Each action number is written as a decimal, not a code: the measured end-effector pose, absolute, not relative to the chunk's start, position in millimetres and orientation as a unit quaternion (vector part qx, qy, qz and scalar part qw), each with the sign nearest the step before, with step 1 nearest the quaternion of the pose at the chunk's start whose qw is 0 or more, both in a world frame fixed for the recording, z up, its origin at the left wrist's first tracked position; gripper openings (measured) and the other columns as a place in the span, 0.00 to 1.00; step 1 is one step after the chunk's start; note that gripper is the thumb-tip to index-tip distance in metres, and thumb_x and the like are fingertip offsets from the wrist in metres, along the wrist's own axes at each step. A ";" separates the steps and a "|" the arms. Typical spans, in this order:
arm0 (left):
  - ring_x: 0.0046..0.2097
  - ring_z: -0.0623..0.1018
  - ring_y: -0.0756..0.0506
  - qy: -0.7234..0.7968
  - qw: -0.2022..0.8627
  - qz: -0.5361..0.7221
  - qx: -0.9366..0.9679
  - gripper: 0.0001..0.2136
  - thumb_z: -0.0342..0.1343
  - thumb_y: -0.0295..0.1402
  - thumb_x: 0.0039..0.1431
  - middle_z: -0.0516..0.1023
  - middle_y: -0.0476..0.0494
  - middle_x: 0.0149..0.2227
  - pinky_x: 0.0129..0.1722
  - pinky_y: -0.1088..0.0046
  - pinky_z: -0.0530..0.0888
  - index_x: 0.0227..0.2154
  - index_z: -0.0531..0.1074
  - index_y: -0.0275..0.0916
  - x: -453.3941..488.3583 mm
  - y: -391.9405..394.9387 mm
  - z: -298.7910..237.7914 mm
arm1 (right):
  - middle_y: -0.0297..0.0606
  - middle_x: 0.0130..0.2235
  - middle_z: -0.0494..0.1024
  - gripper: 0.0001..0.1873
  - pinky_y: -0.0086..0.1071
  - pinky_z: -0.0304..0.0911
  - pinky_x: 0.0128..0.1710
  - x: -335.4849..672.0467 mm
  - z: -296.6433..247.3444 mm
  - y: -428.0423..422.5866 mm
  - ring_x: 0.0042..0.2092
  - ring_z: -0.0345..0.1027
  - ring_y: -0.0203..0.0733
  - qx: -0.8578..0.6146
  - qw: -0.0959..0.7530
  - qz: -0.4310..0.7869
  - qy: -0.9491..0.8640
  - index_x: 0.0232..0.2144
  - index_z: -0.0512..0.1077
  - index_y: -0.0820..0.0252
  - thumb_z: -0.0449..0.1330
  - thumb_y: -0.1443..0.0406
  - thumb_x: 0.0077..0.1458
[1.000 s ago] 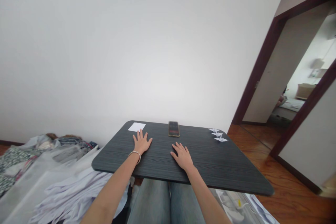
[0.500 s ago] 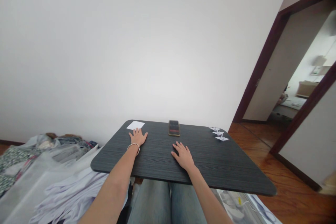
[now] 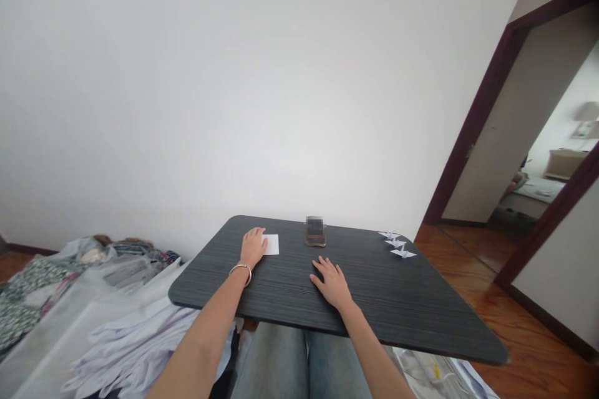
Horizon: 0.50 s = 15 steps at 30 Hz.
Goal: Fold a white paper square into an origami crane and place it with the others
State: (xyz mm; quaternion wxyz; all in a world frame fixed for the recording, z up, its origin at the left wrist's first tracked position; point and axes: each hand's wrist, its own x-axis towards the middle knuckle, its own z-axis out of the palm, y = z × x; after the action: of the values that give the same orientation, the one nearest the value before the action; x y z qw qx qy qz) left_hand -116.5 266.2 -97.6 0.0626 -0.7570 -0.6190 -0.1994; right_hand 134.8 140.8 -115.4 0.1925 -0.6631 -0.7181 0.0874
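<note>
My left hand (image 3: 253, 247) lies on the left part of a white paper sheet (image 3: 271, 244) on the dark table (image 3: 374, 305), fingers together and pressed flat on it. My right hand (image 3: 333, 282) rests palm down on the tabletop, fingers spread, holding nothing. A phone (image 3: 315, 235) lies just beyond the sheet, near the far edge. Three small white folded paper cranes (image 3: 397, 243) sit at the table's far right corner.
A heap of white and patterned cloth (image 3: 93, 318) lies left of the table. A plain wall stands behind. To the right is wooden floor (image 3: 528, 324) and an open doorway (image 3: 547, 174) to another room.
My left hand reached to the sheet at the far left corner and slid it right and nearer, toward the phone. My right hand stayed flat on the table.
</note>
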 end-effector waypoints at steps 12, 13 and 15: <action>0.65 0.47 0.38 -0.576 -0.042 -0.087 -0.811 0.30 0.34 0.49 0.60 0.47 0.37 0.65 0.59 0.52 0.46 0.61 0.50 0.38 -113.5 256.6 -106.8 | 0.38 0.62 0.57 0.25 0.45 0.38 0.61 135.7 -118.6 143.5 0.64 0.44 0.46 -0.658 0.204 0.094 -0.719 0.56 0.62 0.56 0.50 0.57 0.57; 0.65 0.47 0.38 -0.569 -0.046 -0.086 -0.816 0.31 0.33 0.50 0.60 0.46 0.36 0.65 0.60 0.52 0.45 0.61 0.49 0.38 -110.4 251.3 -107.1 | 0.39 0.62 0.57 0.25 0.45 0.38 0.61 135.9 -119.5 143.8 0.64 0.44 0.46 -0.657 0.207 0.096 -0.719 0.56 0.62 0.56 0.50 0.57 0.57; 0.65 0.46 0.37 -0.555 -0.054 -0.084 -0.826 0.32 0.33 0.51 0.59 0.45 0.35 0.65 0.60 0.52 0.44 0.62 0.49 0.37 -102.0 239.7 -107.8 | 0.39 0.61 0.58 0.25 0.46 0.38 0.61 137.1 -122.2 144.7 0.63 0.45 0.46 -0.652 0.224 0.107 -0.716 0.56 0.62 0.56 0.51 0.58 0.56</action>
State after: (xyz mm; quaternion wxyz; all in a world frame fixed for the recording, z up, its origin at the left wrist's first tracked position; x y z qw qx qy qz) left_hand -102.0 239.7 -107.8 -0.0541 -0.8261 -0.5545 -0.0843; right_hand 137.1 144.7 -122.2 0.2242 -0.6522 -0.7162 0.1071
